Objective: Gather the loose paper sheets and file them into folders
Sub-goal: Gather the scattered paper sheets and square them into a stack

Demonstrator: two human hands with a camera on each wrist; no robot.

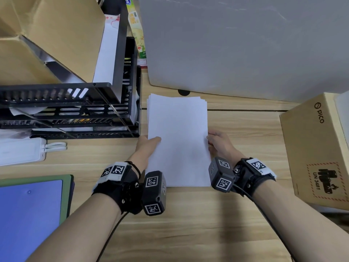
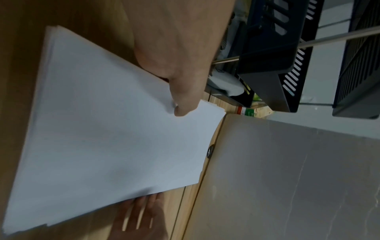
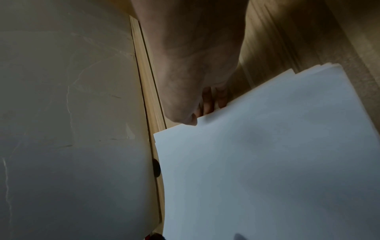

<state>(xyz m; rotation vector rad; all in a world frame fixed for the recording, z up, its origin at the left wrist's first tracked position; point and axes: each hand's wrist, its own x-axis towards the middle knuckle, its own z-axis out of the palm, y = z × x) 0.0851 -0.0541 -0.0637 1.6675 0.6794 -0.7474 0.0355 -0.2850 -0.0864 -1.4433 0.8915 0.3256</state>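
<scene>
Both hands, left hand [image 1: 149, 146] and right hand [image 1: 220, 143], clamp the paper stack [image 1: 178, 140] mid-tabletop [image 1: 188, 224], beside the paper-filled black tray rack [image 1: 75, 108].

Place: office desk.
Surface: wooden desk [image 1: 188, 224].
Far left: black stacked letter trays [image 1: 71, 110] holding papers.
Near left: blue folder [image 1: 28, 214].
Right: cardboard box [image 1: 317, 148].
Far: grey partition panel [image 1: 245, 44].
Left edge: white power strip [image 1: 20, 150].

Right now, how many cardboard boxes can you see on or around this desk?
2. A large open cardboard box sits at the far left above the black trays; a smaller PICO box sits at the right edge. Others may be out of view.
</scene>
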